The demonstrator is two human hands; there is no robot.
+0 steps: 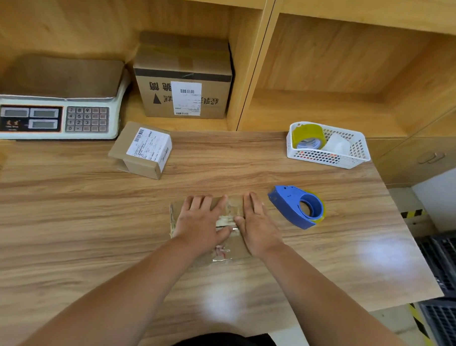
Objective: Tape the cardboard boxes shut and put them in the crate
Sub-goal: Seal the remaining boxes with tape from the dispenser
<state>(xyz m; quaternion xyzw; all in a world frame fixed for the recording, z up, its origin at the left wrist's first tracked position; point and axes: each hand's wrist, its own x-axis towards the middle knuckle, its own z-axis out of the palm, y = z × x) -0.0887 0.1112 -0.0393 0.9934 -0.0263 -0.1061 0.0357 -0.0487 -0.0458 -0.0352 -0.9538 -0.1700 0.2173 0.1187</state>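
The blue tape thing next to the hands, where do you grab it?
Probably by the rounded ring end of the blue tape dispenser, coming from above on the right side. It lies flat, its pointed end aimed away toward the left, likely where the cutter is.

Both hands flat on the small cardboard box (234, 247) mid-bench, left hand (201, 221) and right hand (258, 226) pressing its taped top; blue tape dispenser (297, 207) just beside, toward the bench's right edge.

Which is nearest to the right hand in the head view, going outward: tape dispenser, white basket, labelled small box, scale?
From the right hand:
1. Blue tape dispenser, just to its right on the table.
2. White basket, far right, at the back edge of the table.
3. Labelled small box, far left of the hands.
4. Scale, farthest, back left corner.
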